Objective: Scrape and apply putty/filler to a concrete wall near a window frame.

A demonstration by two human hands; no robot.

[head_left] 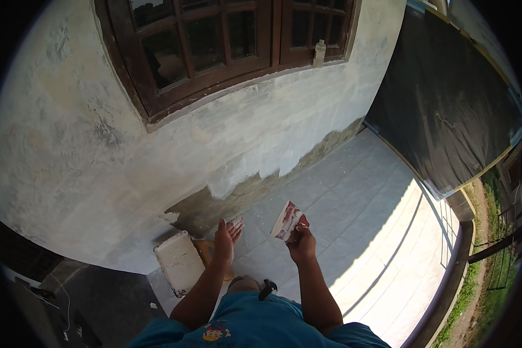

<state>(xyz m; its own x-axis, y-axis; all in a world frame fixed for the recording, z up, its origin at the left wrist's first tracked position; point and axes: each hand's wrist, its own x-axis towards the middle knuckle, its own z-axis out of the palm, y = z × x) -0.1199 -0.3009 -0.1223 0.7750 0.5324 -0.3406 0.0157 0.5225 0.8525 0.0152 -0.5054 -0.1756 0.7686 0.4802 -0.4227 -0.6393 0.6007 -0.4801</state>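
Note:
My right hand (302, 242) grips a putty knife (288, 223), a wide flat blade smeared with white paste over dark red, held up over the floor. To its left, my left hand (225, 239) is raised with the fingers stretched out and nothing in it; white residue coats the fingers. Below and left of that hand, a rectangular tub (178, 264) crusted with off-white paste sits on the floor near the wall. The wall (214, 145) ahead is coated in uneven white filler, with a bare grey cement strip (214, 211) along its foot.
A brown wooden window (209, 43) is set in the wall, with a bottle (319, 53) on its ledge. Dark sheeting (446, 104) hangs at the right. Pale tiles (342, 197) cover the floor, partly sunlit. A low edge (455, 272) borders the grass at the right.

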